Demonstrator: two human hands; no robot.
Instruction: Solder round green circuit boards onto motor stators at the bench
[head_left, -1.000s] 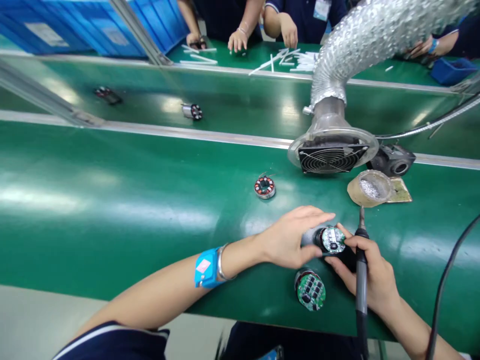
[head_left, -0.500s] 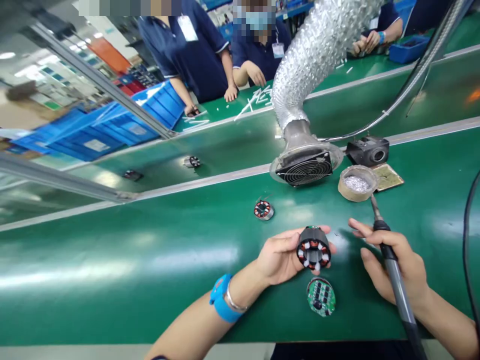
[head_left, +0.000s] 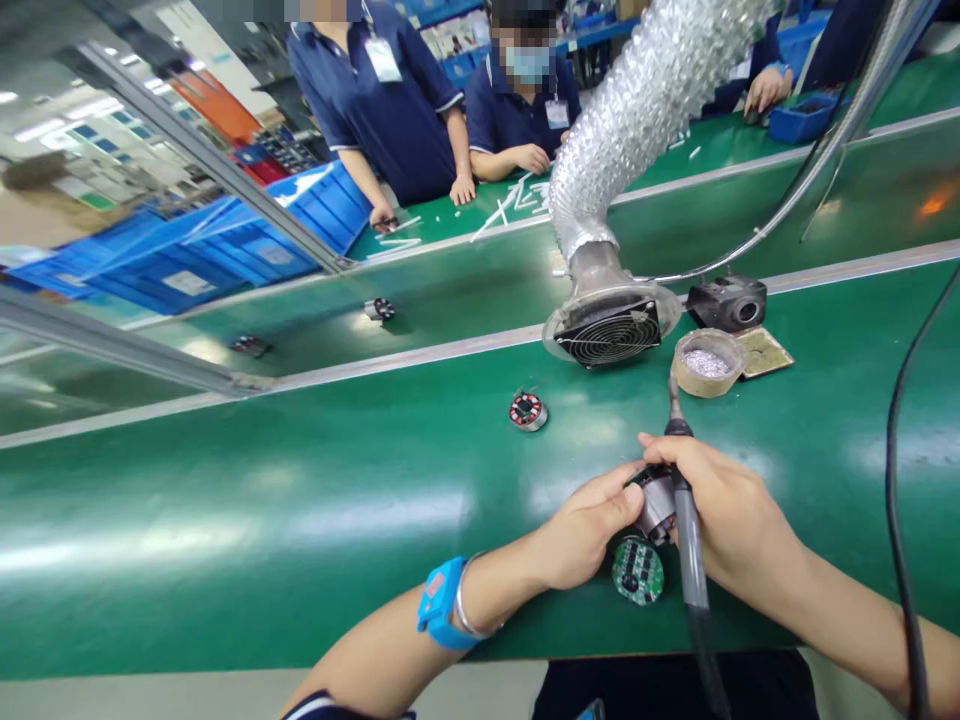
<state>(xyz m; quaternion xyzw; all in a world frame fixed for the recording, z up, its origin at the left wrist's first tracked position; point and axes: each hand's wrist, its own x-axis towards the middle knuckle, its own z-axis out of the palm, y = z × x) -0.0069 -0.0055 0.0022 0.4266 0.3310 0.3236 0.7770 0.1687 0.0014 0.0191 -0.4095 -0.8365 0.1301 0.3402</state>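
Observation:
My left hand [head_left: 581, 530], wearing a blue wrist strap [head_left: 444, 606], is closed around a motor stator [head_left: 656, 505] whose metal side faces me. Across the front of my right hand [head_left: 739, 510] lies a soldering iron [head_left: 691, 555], its tip pointing away toward the solder pot. The fingers of that hand also reach the stator, partly hidden behind the iron. Just below the stator is a round green circuit board [head_left: 638, 571] with black chips; whether it touches the bench cannot be made out. Another stator with red windings [head_left: 529, 411] sits farther off on the green bench.
A fume extractor fan [head_left: 611, 335] hangs from a silver duct. Behind the iron's tip stand a round pot of silvery bits [head_left: 706, 363], a sponge tray [head_left: 766, 352] and an iron holder [head_left: 727, 303]. A black cable [head_left: 894, 480] drops at the right. Co-workers sit and stand across the line.
My right hand has moved left with the soldering iron and now meets the stator. The stator has turned from showing its windings to showing its metal side.

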